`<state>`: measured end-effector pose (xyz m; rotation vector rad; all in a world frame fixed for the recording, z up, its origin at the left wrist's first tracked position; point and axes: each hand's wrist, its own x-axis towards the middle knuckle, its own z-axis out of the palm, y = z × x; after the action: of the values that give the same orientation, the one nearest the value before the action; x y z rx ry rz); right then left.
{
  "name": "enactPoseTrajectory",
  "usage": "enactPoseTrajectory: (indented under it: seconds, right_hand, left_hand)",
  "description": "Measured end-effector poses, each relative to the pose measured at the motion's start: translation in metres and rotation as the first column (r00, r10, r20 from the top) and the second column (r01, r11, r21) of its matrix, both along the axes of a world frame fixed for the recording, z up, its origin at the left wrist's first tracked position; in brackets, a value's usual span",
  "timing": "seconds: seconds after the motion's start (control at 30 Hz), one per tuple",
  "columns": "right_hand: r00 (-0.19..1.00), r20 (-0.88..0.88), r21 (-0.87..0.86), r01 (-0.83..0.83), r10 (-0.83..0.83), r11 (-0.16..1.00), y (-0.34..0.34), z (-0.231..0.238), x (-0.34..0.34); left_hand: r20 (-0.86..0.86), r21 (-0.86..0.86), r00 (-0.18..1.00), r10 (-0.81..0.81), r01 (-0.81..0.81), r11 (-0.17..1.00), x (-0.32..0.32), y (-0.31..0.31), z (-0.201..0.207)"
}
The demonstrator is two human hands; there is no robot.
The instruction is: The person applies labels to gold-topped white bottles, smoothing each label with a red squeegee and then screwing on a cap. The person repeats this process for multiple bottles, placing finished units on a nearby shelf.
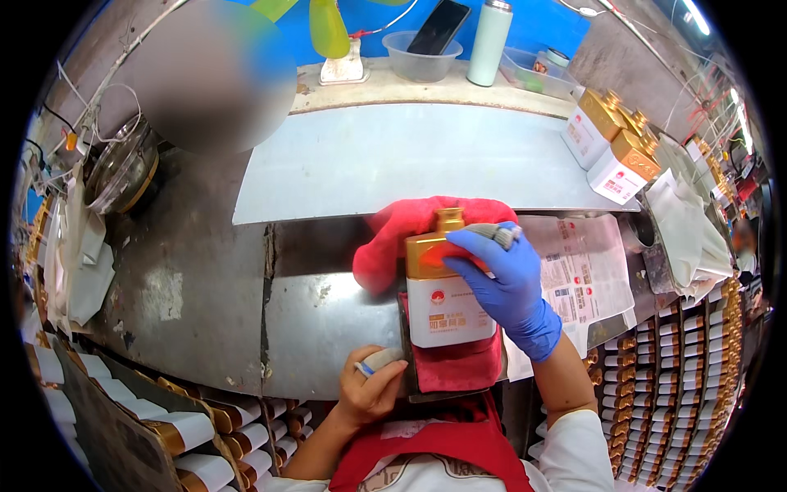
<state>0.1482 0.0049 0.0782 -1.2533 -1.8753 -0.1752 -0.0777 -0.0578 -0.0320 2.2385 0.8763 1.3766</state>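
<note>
A gold-and-white bottle (pixel 449 307), flat-sided with a short gold neck, stands before me on a red cloth pad (pixel 459 366). My right hand (pixel 512 283), in a blue glove, bends its fingers round the bottle's gold right shoulder. Grey ribbed fabric shows at those fingers, and an orange-red patch shows on the gold beside them. Bare and lower left of the bottle, my left hand (pixel 373 387) is closed, with grey fabric and a blue band about a finger. Whether it holds anything is hidden. Behind the bottle lies a bunched red cloth (pixel 385 238).
Similar bottles (pixel 602 135) stand at the back right on a pale board (pixel 393 156). Printed paper (pixel 582 271) lies right of the pad. Racks of bottles (pixel 672 385) flank the metal table (pixel 188 287). A fan, phone in a tub and flask line the back ledge.
</note>
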Motion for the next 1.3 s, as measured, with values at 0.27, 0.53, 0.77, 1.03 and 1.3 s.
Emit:
enactPoseTrajectory:
  seconds: [0.27, 0.53, 0.77, 1.03, 1.3]
  right_hand:
    - [0.974, -0.051, -0.300, -0.227, 0.222, 0.927, -0.121, -0.053, 0.034]
    - [0.981, -0.116, -0.045, -0.159, 0.153, 0.986, -0.059, -0.041, 0.044]
    - [0.983, -0.075, -0.149, -0.177, 0.168, 0.973, -0.115, -0.046, 0.022]
    - [0.939, -0.254, -0.690, -0.345, 0.233, 0.636, -0.128, -0.053, 0.027]
    - [0.271, -0.821, -0.545, -0.109, -0.503, 0.831, -0.156, -0.100, 0.188]
  left_hand:
    - [0.050, -0.162, 0.994, 0.102, -0.092, 0.983, -0.010, 0.004, -0.007]
    - [0.042, -0.105, 0.999, 0.023, -0.019, 0.994, 0.012, 0.009, 0.008]
    - [-0.045, -0.298, 0.999, -0.016, 0.002, 0.954, 0.014, -0.001, -0.006]
    - [-0.100, -0.306, 0.994, -0.033, 0.001, 0.952, 0.029, 0.003, -0.002]
    - [0.184, -0.304, 0.983, -0.017, 0.073, 0.950, 0.041, 0.006, -0.010]
